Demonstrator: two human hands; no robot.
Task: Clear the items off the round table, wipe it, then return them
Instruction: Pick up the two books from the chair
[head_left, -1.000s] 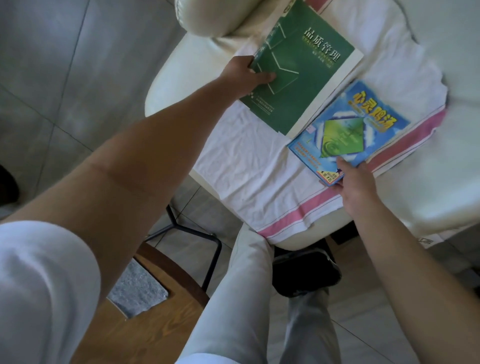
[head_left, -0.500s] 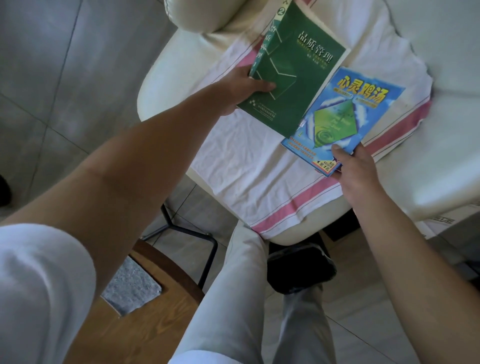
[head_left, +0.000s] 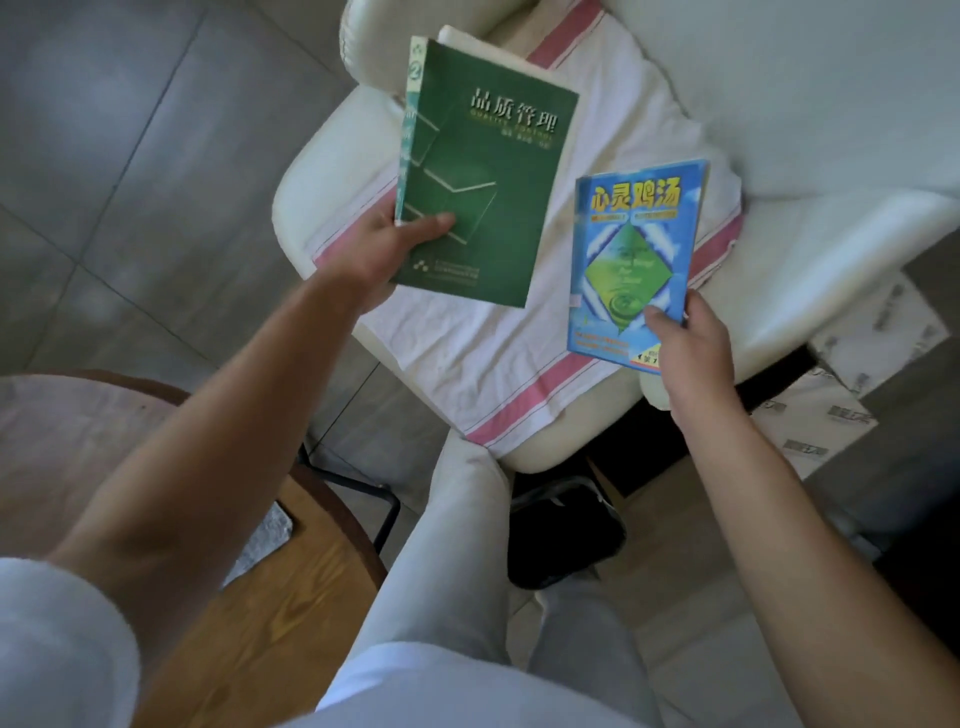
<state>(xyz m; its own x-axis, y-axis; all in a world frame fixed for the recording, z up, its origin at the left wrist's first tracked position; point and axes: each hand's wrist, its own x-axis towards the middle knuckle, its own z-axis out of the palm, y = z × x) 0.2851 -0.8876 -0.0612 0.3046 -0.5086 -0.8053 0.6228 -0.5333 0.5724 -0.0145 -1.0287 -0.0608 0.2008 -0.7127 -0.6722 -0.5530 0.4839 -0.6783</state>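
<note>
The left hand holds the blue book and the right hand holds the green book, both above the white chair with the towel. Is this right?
Not quite: the books are swapped. The head view shows the left hand holding the green book and the right hand holding the blue book, both above the white chair with the towel.

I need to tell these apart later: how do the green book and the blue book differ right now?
The green book is larger and thicker, with a plain dark cover; the blue book is smaller and thinner, with a green diamond picture. The left hand grips the green book at its spine edge; the right hand grips the blue book's bottom corner. Both are closed, face up, above the towel-covered chair.
</note>
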